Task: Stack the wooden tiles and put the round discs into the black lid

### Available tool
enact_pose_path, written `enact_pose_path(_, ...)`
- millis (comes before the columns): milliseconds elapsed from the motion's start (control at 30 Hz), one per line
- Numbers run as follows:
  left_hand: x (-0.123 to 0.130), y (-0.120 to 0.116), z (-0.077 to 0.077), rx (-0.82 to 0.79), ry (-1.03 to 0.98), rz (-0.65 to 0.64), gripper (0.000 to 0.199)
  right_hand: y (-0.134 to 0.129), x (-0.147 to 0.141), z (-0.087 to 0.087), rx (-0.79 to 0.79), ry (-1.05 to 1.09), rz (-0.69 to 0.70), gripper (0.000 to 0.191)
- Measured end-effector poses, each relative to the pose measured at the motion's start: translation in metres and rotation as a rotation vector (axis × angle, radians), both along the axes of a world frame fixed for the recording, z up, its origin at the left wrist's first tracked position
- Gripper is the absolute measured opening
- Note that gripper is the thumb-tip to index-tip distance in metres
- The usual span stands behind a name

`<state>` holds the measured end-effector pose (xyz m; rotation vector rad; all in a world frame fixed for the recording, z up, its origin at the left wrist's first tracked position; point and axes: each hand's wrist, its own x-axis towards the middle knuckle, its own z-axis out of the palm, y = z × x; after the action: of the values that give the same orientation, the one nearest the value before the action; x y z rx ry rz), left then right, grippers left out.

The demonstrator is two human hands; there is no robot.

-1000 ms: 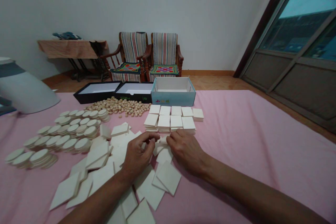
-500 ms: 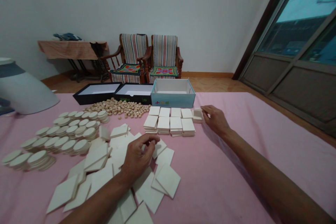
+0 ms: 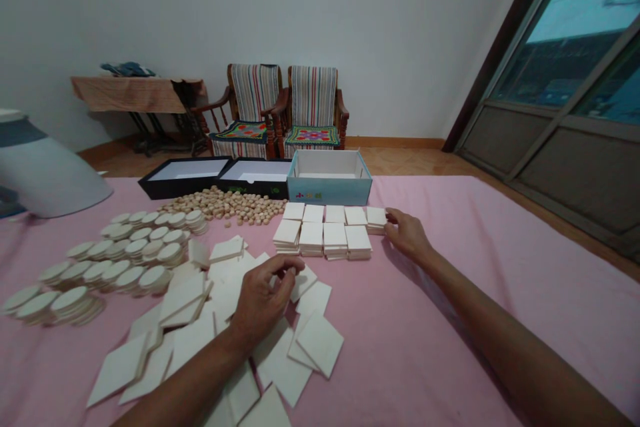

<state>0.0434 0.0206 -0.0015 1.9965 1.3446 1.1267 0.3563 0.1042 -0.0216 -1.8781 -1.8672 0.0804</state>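
Observation:
Beside the far-right stack of square wooden tiles (image 3: 376,216), my right hand (image 3: 409,235) has its fingertips at the stack's right edge, thumb and index finger apart. Two rows of similar tile stacks (image 3: 311,235) stand to its left. My left hand (image 3: 267,293) hovers over or rests on a loose pile of square wooden tiles (image 3: 185,297), fingers curled and thumb near the index finger. Whatever it holds, if anything, is hidden. Several overlapping tiles (image 3: 320,343) lie just right of that hand.
Stacked round wooden discs (image 3: 117,270) fill the left side. Behind them lie small wooden pieces (image 3: 235,205), an open black box (image 3: 255,188) and a light blue box (image 3: 329,190). A white and grey container (image 3: 50,170) stands at far left on the pink cloth (image 3: 450,213).
My right hand has lowered a square tile flat onto the far-right stack, and its fingers have shifted to the stack's side. My left hand stays in place.

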Motion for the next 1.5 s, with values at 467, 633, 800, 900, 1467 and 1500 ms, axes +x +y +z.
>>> enact_pose_path(467,-0.001,0.0,0.0,0.034,-0.005,0.033,0.019,-0.011,-0.018,0.016,0.161,0.081,0.035,0.04)
enact_pose_path(633,0.0,-0.001,0.008,0.066,-0.066,0.088,0.02,-0.051,-0.065,0.034,0.101,0.218,0.499,0.019)
enact_pose_path(800,0.001,-0.001,0.008,0.049,-0.093,0.076,0.019,-0.085,-0.102,0.04,-0.076,0.096,0.822,0.031)
enact_pose_path(900,0.0,0.0,0.005,0.041,-0.088,0.072,0.018,-0.092,-0.112,0.036,-0.179,0.035,0.843,0.038)
enact_pose_path(1467,-0.001,0.0,0.006,0.052,-0.042,0.056,0.017,-0.093,-0.118,0.041,-0.269,-0.121,0.867,0.047)
enact_pose_path(1500,-0.001,0.0,0.006,0.056,-0.041,0.056,0.017,-0.094,-0.118,0.04,-0.266,-0.139,0.844,0.045)
